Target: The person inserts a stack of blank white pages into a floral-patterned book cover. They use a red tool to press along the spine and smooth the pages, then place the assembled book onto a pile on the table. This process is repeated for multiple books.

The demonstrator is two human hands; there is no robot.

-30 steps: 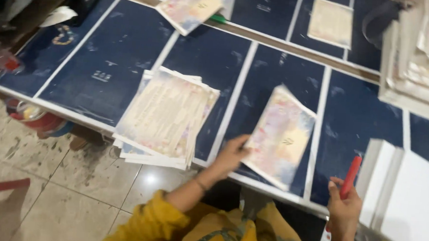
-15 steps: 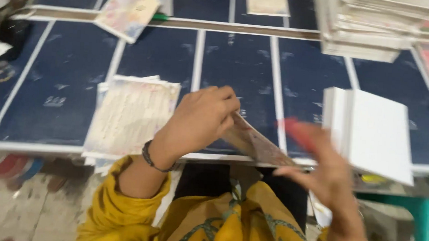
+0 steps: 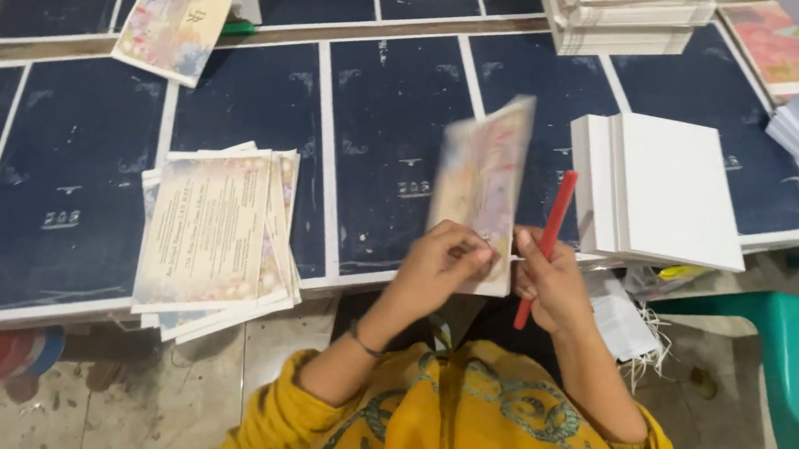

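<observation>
Here, a fanned pile of printed cards (image 3: 209, 241) lies on the dark-panelled table (image 3: 380, 159) at the left. The left hand (image 3: 443, 264) pinches the bottom edge of a pastel floral card (image 3: 481, 179), which stands upright, its long axis pointing away from the person, above the grip. The right hand (image 3: 553, 285), fingers curled shut, clasps a red stick (image 3: 546, 243) tilted upward beside a white stack (image 3: 665, 190).

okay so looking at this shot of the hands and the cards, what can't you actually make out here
Head view, the only one:
- Held card: motion blur smears its print.
- Left hand: fingertips hidden behind the card.
- Red stick in the right hand: its middle is hidden by the fingers.
- Card pile: writing too small.
- Green chair: cut off by the right edge.
</observation>
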